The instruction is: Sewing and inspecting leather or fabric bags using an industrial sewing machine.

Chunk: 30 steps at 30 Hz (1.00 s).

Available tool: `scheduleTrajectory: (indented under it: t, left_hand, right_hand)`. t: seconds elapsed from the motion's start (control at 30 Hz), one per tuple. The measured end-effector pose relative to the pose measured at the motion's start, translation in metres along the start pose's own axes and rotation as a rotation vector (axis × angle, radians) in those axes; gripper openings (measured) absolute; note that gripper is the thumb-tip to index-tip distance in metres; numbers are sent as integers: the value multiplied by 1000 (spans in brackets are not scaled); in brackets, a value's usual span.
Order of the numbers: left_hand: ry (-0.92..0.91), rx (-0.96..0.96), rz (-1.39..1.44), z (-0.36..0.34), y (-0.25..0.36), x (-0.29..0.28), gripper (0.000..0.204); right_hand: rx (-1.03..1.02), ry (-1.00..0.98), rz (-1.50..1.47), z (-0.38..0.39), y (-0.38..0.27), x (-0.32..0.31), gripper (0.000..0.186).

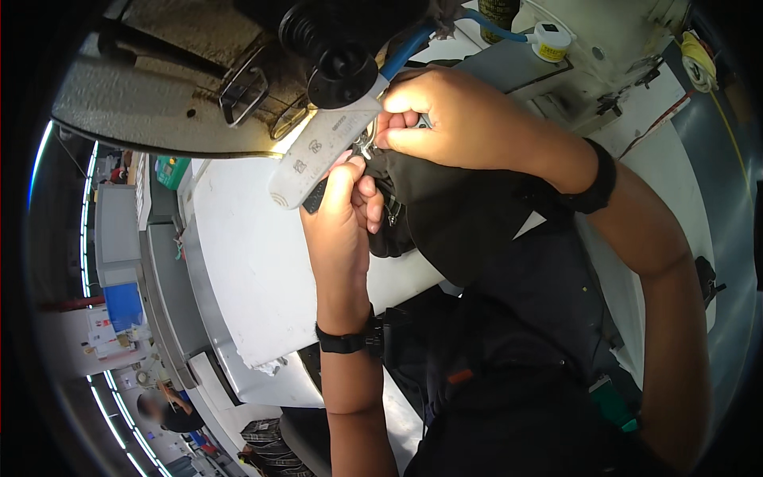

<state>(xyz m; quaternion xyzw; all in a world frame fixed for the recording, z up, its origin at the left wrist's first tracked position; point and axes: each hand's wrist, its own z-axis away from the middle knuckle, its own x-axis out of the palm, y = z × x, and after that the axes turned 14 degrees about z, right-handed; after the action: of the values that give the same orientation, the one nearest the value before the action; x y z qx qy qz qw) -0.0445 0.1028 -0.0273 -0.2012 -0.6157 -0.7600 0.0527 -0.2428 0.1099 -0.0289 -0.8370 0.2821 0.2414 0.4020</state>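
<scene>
A dark fabric piece [445, 215] hangs over the white table edge below the sewing machine. My left hand [343, 199] is closed on its left part, thumb and fingertips pinching close to a small metal part [366, 145], perhaps the presser foot. My right hand [437, 115] reaches in from the right with curled fingers, gripping the upper part of the same fabric beside that metal part. The sewing machine [183, 103] fills the upper left, with a pale panel [322, 155] in front of the needle area. That panel and my fingers hide the needle itself.
A white tabletop [246, 262] spreads to the left. A blue hose [493, 28] runs to a small white round-topped device [550, 41] at the top. Yellow cloth [698, 63] hangs far right. Another person [171, 409] is in the background at lower left.
</scene>
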Motion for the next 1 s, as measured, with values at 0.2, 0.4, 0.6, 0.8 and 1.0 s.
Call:
scheduleTrajectory:
  t: [0.2, 0.4, 0.6, 0.8, 1.0]
  left_hand:
    - [2, 18, -9, 4, 1, 8, 14]
    - [28, 4, 12, 5, 1, 6, 12]
    - [-18, -28, 72, 4, 3, 5, 13]
    - [-29, -41, 51, 2, 2, 3, 13]
    - [-62, 16, 4, 7, -4, 6, 24]
  right_hand:
    - [46, -56, -54, -1, 1, 0, 9]
    - [-42, 42, 27, 3, -2, 4, 7]
    - [1, 21, 69, 3, -2, 5, 7]
    - [1, 62, 37, 3, -4, 7, 4]
    - [45, 18, 68, 3, -4, 4, 6]
